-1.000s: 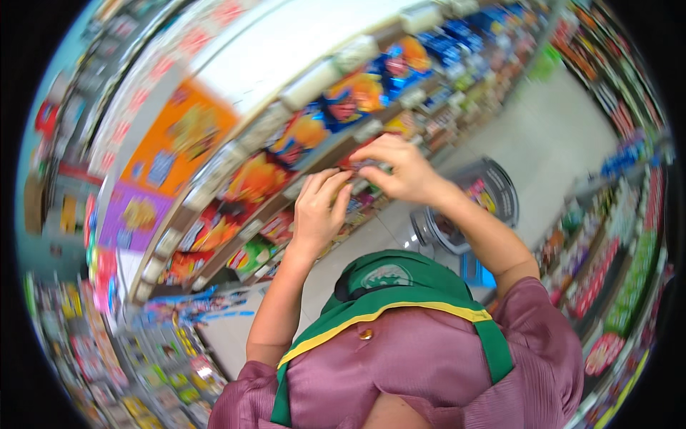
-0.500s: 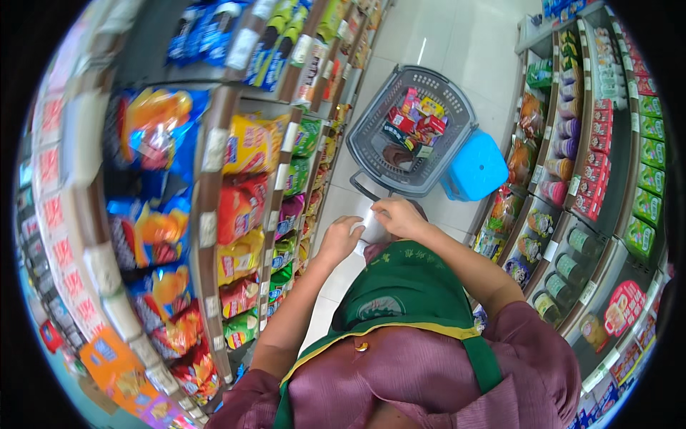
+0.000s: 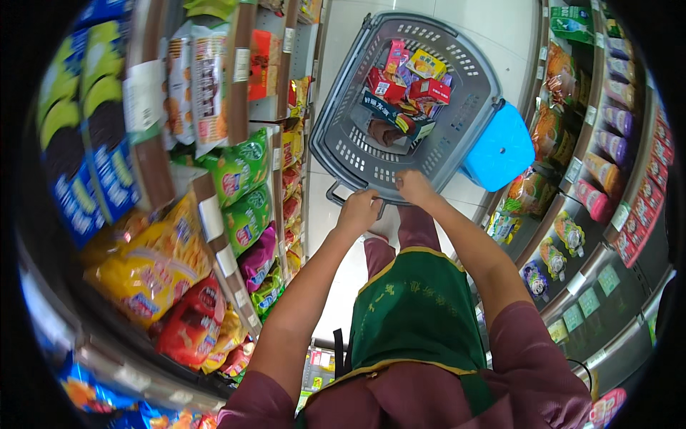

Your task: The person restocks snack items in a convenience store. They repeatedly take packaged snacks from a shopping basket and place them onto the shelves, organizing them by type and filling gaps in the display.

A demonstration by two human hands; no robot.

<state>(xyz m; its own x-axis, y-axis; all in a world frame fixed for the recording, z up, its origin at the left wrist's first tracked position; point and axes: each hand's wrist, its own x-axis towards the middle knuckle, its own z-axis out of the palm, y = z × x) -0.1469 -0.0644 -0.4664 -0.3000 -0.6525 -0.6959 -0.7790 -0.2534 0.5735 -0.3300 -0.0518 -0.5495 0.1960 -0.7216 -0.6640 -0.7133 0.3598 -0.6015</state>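
A grey plastic shopping basket (image 3: 457, 154) with slotted walls stands in the aisle before me. Inside lie several small packages, among them a yellow box (image 3: 426, 64), a red box (image 3: 430, 91), a pink box (image 3: 394, 56) and a dark green pack (image 3: 381, 109). My left hand (image 3: 361, 212) is closed at the basket's near edge, by its black handle (image 3: 334, 191); part of its grip is hidden. Just to the right, my right hand (image 3: 414, 188) curls its fingers over the near rim.
A blue plastic stool (image 3: 504, 150) stands against the basket's right side. Shelves of bagged snacks (image 3: 243, 168) line the left of the aisle. On the right, shelves hold packaged goods (image 3: 561, 79) and jars. Pale floor tiles (image 3: 493, 25) run between.
The basket appears nearer and larger in view. My hands, earlier short of it, have reached its near rim and closed there. The view has shifted along the shelves.
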